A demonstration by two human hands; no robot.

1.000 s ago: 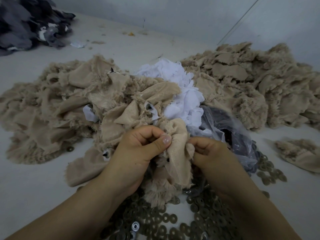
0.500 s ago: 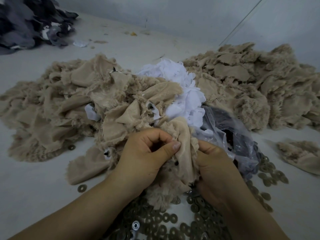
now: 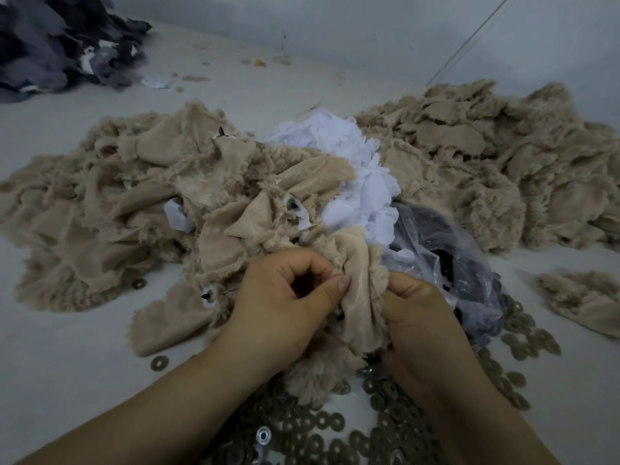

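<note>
A beige plush fabric piece (image 3: pixel 360 297) with a fuzzy underside is bunched between both hands in the lower middle of the view. My left hand (image 3: pixel 285 307) pinches its left edge between thumb and curled fingers. On the other side, my right hand (image 3: pixel 419 317) grips the fabric, its fingers tucked behind the folds and hidden. Small dark parts show at the fold between the hands; what they are is unclear.
Beige plush pieces lie heaped at left (image 3: pixel 110 209) and back right (image 3: pixel 486 162). White fabric scraps (image 3: pixel 352 182) and a clear plastic bag (image 3: pixel 446 263) of dark parts sit behind the hands. Several round washers (image 3: pixel 315 421) cover the table near me. Dark grey scraps (image 3: pixel 57 41) lie far left.
My right hand has pushed deeper into the fabric and closed round its right side. My left thumb has slid forward along the edge. The bunch is squeezed tighter.
</note>
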